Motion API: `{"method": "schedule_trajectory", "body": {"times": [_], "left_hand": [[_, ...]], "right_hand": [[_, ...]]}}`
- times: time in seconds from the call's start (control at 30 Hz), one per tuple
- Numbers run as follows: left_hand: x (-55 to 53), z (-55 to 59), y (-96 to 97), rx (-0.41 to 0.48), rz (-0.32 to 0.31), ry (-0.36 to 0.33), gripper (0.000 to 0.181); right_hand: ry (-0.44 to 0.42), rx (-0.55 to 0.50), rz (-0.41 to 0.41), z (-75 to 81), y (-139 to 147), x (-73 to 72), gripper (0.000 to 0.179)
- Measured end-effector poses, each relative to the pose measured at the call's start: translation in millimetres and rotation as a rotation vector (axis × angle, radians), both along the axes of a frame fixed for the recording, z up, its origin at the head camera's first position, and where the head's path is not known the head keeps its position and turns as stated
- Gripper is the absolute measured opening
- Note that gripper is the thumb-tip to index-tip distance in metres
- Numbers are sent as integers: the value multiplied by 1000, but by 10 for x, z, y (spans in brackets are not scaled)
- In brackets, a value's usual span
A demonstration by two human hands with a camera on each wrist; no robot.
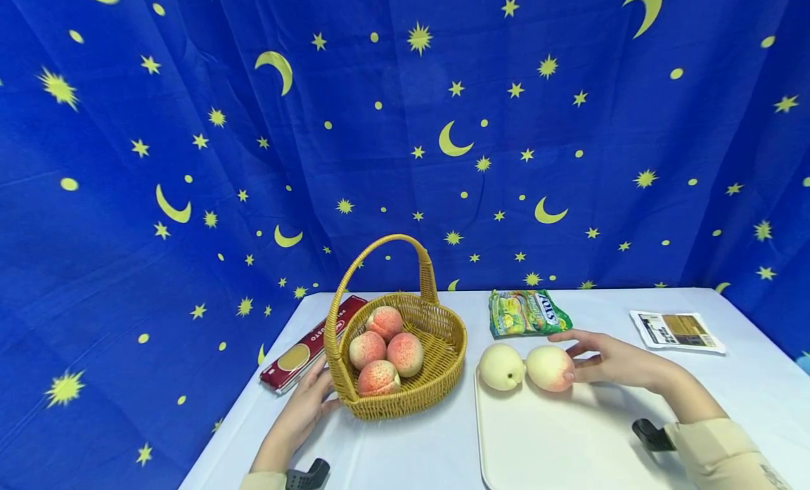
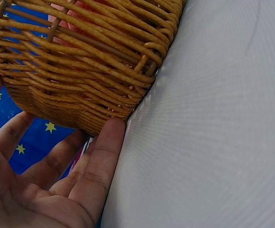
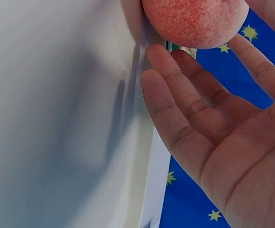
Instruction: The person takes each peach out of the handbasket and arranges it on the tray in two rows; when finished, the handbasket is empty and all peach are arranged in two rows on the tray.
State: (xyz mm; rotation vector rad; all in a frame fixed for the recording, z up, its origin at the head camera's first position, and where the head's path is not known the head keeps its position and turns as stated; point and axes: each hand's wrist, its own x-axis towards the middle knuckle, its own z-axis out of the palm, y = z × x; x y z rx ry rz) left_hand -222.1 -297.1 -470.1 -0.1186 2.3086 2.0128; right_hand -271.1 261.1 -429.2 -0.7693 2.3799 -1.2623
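Note:
A woven wicker basket (image 1: 408, 398) with a tall arched handle stands on the table, several red-blushed peaches (image 1: 405, 354) inside it. My left hand (image 1: 306, 403) is at its left side; in the left wrist view the loosely extended fingers (image 2: 99, 166) reach the lower wicker wall. Two paler peaches lie side by side at the far left end of a cream tray (image 1: 569, 441). At the right one, a peach with a pink tip (image 1: 549, 368), is my right hand (image 1: 616, 363). Its fingers are spread and nearly straight beside the fruit in the right wrist view, the thumb on the near side.
Behind the basket's left side lies a long dark red pasta packet (image 1: 294, 360), partly hidden. A green snack bag (image 1: 525, 313) is just beyond the tray, and a flat white-and-brown packet (image 1: 678, 331) is at the back right. A blue star-patterned curtain (image 1: 392, 159) hangs behind the table.

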Motion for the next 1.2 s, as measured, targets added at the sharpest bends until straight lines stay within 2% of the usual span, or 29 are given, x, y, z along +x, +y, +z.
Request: {"method": "schedule_trajectory", "body": {"times": [0.27,0.5,0.7,0.87,1.2], "left_hand": [[-3,3,-3,0,0,-6,71],[-6,1,-11,-7,9,-12,71],[-4,-3,-17,-11,13,-26,74],[0,-4,-11,1,14,-19,73],[13,-7,-2,14,-2,13,69]], "right_hand": [[20,-7,4,11,-19,8,73],[-25,35,-32,32,-131,20,79],[-15,31,-18,1,-182,-26,77],[2,29,-23,-11,-149,-30,76],[1,110,-87,23,71,12,76]]}}
